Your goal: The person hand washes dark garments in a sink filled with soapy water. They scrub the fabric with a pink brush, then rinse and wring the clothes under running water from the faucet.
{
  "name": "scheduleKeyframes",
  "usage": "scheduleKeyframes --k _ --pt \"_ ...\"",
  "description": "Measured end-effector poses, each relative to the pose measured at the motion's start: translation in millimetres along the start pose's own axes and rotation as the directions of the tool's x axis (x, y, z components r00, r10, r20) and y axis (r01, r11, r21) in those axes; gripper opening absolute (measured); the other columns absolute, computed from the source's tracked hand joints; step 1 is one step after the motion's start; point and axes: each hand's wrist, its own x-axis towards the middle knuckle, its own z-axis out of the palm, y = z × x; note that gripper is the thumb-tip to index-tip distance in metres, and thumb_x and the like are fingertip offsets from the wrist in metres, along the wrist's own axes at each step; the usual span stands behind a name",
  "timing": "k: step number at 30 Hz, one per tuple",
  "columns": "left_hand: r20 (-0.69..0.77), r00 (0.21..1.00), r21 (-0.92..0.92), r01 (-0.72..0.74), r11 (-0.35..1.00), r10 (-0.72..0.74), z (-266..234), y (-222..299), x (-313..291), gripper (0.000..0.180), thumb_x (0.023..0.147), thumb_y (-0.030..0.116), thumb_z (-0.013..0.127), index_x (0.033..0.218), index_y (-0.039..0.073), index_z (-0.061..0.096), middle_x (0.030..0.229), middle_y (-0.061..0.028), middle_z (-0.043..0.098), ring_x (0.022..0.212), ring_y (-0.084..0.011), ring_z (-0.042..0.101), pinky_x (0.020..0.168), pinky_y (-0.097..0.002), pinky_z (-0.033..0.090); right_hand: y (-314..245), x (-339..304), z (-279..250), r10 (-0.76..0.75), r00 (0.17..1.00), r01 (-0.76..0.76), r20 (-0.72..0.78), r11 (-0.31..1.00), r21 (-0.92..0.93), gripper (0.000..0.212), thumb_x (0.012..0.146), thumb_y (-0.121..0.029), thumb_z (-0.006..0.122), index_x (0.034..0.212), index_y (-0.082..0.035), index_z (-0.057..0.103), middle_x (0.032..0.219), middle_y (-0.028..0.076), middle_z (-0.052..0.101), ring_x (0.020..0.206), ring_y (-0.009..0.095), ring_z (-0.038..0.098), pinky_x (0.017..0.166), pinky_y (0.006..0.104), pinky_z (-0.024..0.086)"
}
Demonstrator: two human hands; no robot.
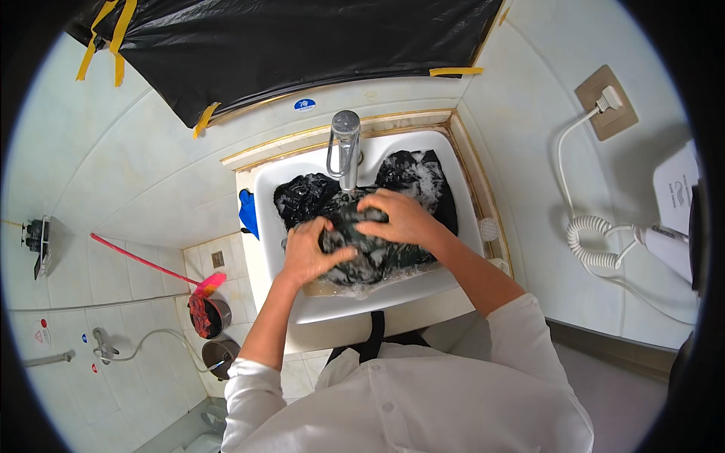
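Wet dark clothing [362,245] lies bunched in a white washbasin [306,308], with suds and water around it. My left hand [311,253] presses on the near left part of the bunch, fingers curved round it and thumb pointing right. From the right, my right hand [400,217] grips the upper part of the same cloth with bent fingers. Between both hands the cloth looks blurred. More black cloth [419,177] covers the right side of the basin, with white foam on it. The chrome faucet [347,143] stands just beyond my hands. Some fingertips are hidden in the cloth.
A blue glove-like cloth [248,214] hangs at the counter's left edge. On the floor to the left are two buckets, one holding red cloth [200,313]. A hair dryer [668,245] with a coiled cord [593,238] hangs on the right wall. Black plastic sheeting [302,53] is taped above.
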Motion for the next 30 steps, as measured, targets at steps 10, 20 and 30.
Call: scheduleKeyframes --k 10,20,30 --pt "-0.011 0.999 0.472 -0.026 0.881 0.035 50 30 -49 0.127 0.049 0.081 0.078 0.147 0.007 0.041 0.137 -0.0265 0.044 0.121 -0.0429 0.044 0.106 -0.0577 0.028 19 -50 60 0.163 0.972 -0.056 0.168 0.859 -0.510 0.101 0.078 -0.067 0.070 0.159 -0.025 0.026 0.160 0.026 0.018 0.138 0.057 0.026 0.113 0.0644 0.020" --pt "0.185 0.961 0.451 0.103 0.886 -0.206 48 -16 62 0.094 0.070 0.090 0.053 0.107 0.006 0.073 0.092 -0.0208 0.073 0.094 -0.0317 0.070 0.093 -0.0414 0.046 80 20 67 0.060 0.997 -0.025 0.043 0.821 -0.571 0.039 0.089 -0.022 0.061 0.127 -0.012 0.061 0.104 0.016 0.066 0.094 0.034 0.065 0.078 0.0474 0.051" --pt "0.113 0.960 0.173 0.234 0.957 -0.255 20 -8 68 0.085 0.074 0.082 0.060 0.110 0.006 0.074 0.104 -0.0209 0.073 0.101 -0.0318 0.068 0.099 -0.0394 0.045 50 48 34 0.324 0.946 -0.316 0.005 0.924 -0.214 0.029 0.090 -0.036 0.068 0.100 -0.008 0.068 0.097 0.016 0.070 0.094 0.040 0.065 0.078 0.0462 0.051"
